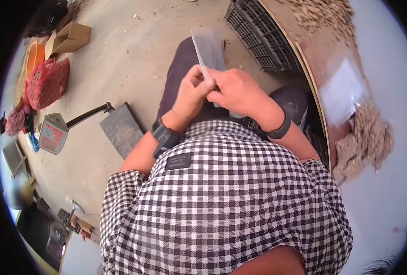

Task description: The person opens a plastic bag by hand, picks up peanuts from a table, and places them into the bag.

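In front of my lap I hold a clear plastic bag (211, 48), its open-looking sheet standing up above my fingers. The thumb and fingers of my left hand (187, 96) pinch its near left edge. My right hand (240, 94) meets the left one at the bag's lower part, fingers curled in and closed on the plastic. Both wrists wear dark bands. To the right, a stack of clear plastic bags (343, 91) lies on the table (316, 57), beside tan nut-like pieces in clear plastic (366, 137).
A loose heap of tan, peanut-like pieces (325, 18) covers the far table. Black plastic crates (263, 39) stand beside the table edge. On the floor at left are a platform scale (121, 130) with its display (53, 134), a red mesh sack (48, 83) and a cardboard box (72, 38).
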